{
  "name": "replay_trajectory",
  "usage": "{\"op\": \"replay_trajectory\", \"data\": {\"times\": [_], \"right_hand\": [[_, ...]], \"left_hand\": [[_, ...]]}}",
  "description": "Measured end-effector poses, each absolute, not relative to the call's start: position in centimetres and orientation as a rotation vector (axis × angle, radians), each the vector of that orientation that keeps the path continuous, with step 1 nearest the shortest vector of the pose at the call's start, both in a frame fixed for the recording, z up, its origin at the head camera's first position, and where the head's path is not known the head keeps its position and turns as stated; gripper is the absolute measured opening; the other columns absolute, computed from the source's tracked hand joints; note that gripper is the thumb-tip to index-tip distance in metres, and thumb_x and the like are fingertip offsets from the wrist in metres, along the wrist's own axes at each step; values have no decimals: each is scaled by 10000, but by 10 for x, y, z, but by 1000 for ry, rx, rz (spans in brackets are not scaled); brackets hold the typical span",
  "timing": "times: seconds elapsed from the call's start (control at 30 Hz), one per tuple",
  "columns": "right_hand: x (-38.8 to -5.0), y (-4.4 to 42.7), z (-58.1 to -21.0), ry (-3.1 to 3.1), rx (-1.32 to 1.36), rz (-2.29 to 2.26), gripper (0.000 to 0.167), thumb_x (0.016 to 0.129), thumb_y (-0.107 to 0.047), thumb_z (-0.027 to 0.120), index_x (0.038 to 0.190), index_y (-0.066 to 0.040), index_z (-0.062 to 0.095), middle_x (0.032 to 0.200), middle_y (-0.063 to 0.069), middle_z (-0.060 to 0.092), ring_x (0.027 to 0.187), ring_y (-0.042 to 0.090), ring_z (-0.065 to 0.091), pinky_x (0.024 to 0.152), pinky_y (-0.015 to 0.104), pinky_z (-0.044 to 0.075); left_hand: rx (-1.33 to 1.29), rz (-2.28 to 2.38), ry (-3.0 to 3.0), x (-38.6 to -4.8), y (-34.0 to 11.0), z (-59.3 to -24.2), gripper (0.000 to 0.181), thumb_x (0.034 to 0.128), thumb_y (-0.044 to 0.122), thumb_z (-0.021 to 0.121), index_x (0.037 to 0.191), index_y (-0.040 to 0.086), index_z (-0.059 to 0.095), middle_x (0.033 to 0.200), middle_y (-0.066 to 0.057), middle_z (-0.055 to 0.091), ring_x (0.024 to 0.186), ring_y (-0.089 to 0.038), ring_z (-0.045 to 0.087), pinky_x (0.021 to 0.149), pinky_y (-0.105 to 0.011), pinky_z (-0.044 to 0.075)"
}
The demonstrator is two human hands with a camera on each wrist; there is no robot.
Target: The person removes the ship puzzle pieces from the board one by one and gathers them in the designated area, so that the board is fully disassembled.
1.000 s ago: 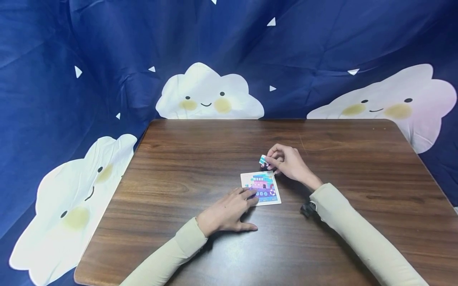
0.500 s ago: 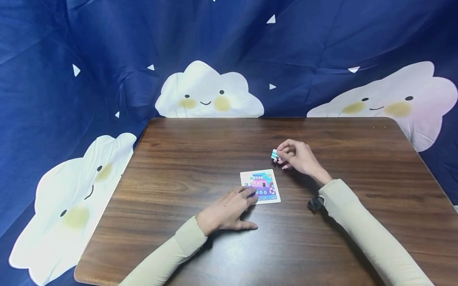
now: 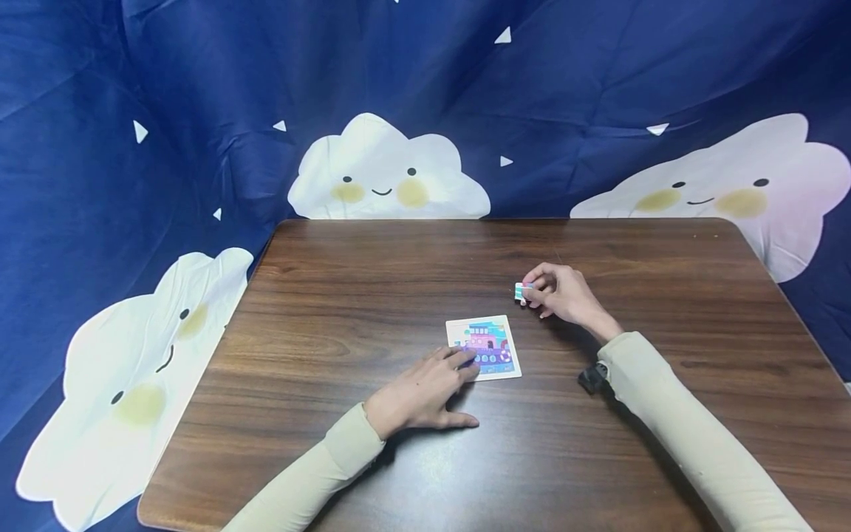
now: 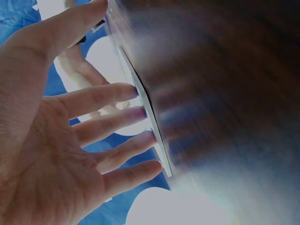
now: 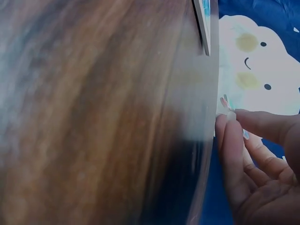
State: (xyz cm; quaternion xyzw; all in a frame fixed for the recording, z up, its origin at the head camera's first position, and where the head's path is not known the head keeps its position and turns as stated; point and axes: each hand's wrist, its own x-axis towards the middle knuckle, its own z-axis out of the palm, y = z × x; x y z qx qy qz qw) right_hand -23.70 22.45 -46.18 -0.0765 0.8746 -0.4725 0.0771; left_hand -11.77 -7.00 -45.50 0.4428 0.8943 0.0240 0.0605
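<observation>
A small square jigsaw puzzle (image 3: 495, 347) with a white border and a pink and purple ship lies flat on the table. My left hand (image 3: 422, 391) rests its fingertips on the puzzle's left part, fingers spread and nearly straight, hiding that part. In the left wrist view those fingers meet the thin puzzle edge (image 4: 154, 123). Beyond the puzzle's far right corner, my right hand (image 3: 564, 297) pinches a small white and teal jigsaw piece (image 3: 519, 292) between thumb and fingers. The right wrist view shows that piece (image 5: 228, 111) mostly edge-on, partly covered by fingertips.
Both things are on or over a dark brown wooden table (image 3: 346, 281) with rounded corners. A blue curtain (image 3: 219, 66) with smiling white clouds hangs behind and to the left. A small black device (image 3: 592, 378) sits under the right wrist.
My right hand has moved right, away from the puzzle's top edge, with the jigsaw piece still pinched. The piece has turned slightly. My left hand has stayed on the puzzle.
</observation>
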Motion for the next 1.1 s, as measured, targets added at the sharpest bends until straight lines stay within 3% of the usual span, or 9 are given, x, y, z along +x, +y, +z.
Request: {"op": "replay_trajectory", "data": {"times": [1.1], "right_hand": [[-246,232,-465,2720,-195,-1120,178,935,-108,767,1075,0,741,980,173,697,654,121,632,547,293,605]], "left_hand": [[1358,54,2723,-116,-72,-457,868,896,687,680,1504,82,546,1595,-133,505,1468,-335,496,1212,-472,445]]}}
